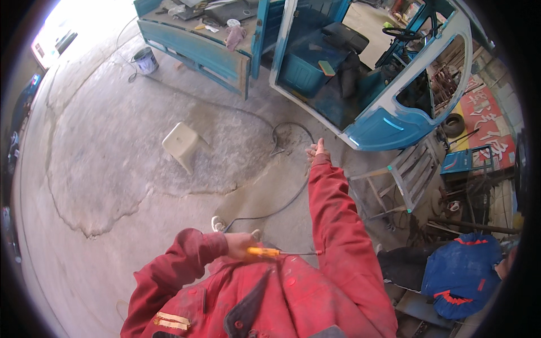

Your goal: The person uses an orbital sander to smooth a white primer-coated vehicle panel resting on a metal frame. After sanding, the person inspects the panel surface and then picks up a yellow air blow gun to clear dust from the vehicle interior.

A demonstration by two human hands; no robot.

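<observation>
My left hand (pixel 241 246) is closed round the orange handle of an air blow gun (pixel 264 252) in front of my chest. Its thin metal nozzle points right and reaches the red sleeve (pixel 332 208) of my outstretched right arm. A dark hose (pixel 270 212) curves over the floor and passes out of sight beside my left hand; the join is hidden. Ahead, my right hand (pixel 319 151) is held out with nothing visible in it, its fingers apart and partly bent. Beyond that hand stands a blue vehicle cab (pixel 389 128) with an open doorway.
A pale plastic stool (pixel 181 141) stands left of the hose. Farther back are a bucket (pixel 146 61) and a blue truck bed (pixel 194 53) bearing loose items. A metal step frame (pixel 403 180) stands right of my arm. At lower right is a person in a blue jacket (pixel 459 273).
</observation>
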